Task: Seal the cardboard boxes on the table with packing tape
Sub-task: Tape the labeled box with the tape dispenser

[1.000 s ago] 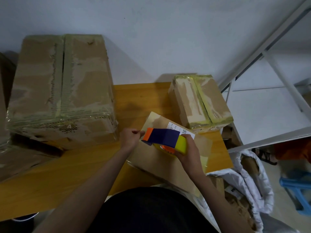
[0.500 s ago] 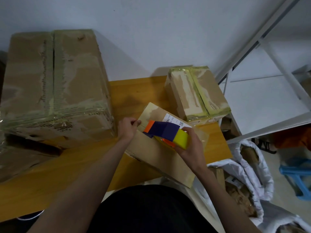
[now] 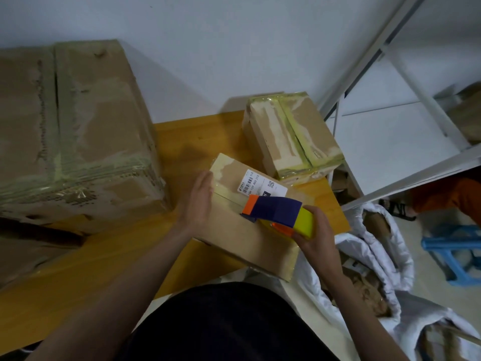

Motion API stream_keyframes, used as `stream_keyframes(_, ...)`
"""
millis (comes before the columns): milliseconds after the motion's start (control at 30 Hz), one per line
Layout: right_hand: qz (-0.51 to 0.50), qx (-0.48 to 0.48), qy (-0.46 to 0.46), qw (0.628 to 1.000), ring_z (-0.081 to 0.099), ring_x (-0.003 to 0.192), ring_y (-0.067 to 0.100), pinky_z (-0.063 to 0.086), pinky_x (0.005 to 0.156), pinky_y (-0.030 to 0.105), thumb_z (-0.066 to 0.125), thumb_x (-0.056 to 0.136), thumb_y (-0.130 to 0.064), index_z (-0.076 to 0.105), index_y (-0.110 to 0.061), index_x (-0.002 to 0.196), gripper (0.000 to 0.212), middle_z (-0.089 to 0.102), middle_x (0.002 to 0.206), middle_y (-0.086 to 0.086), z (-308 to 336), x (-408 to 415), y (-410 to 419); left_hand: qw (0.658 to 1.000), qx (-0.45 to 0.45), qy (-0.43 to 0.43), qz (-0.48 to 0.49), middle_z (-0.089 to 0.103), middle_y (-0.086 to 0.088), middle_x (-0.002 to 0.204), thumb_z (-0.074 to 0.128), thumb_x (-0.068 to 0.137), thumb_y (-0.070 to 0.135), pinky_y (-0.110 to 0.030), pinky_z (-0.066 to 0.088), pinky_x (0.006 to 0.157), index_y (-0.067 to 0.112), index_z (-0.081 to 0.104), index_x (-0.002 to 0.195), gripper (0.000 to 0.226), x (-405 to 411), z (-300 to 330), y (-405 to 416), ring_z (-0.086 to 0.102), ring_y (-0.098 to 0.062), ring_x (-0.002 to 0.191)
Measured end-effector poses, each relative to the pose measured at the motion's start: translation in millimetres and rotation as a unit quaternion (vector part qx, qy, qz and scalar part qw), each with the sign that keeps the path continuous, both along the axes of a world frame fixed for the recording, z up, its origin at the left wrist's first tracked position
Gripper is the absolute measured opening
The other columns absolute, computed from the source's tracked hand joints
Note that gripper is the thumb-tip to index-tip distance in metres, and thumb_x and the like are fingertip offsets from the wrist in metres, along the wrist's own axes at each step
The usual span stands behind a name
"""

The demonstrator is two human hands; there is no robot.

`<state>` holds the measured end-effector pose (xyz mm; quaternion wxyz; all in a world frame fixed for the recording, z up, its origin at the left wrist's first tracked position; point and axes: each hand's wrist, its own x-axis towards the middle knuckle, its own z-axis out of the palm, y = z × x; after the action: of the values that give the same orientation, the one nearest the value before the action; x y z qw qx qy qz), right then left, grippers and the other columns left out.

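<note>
From the head camera, a flat cardboard box (image 3: 242,230) lies at the near right of the wooden table (image 3: 109,259), its white shipping label (image 3: 260,184) facing up; the left hand (image 3: 199,201), fingers straight and together, presses on the box's left edge; the right hand (image 3: 316,231) grips the tape dispenser (image 3: 279,213) (blue, orange and yellow), whose front end rests on the box top. A large taped box (image 3: 73,131) stands to the left; a smaller taped box (image 3: 291,136) sits at the far right corner.
</note>
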<state>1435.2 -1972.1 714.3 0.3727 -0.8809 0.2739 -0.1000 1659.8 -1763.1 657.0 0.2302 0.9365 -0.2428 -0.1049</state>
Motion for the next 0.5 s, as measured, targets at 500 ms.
stream_keyframes(500, -0.120, 0.181, -0.018, 0.976, 0.060, 0.101, 0.008, 0.049, 0.070, 0.024, 0.084, 0.082, -0.035, 0.043, -0.047, 0.114, 0.053, 0.060, 0.110, -0.010, -5, 9, 12, 0.968, 0.104, -0.076, -0.214, -0.007, -0.004, 0.168, 0.024, 0.097, 0.070, -0.048, 0.007, 0.125, 0.018, -0.001, 0.161, 0.086, -53, -27, 11, -0.010, -0.021, 0.155)
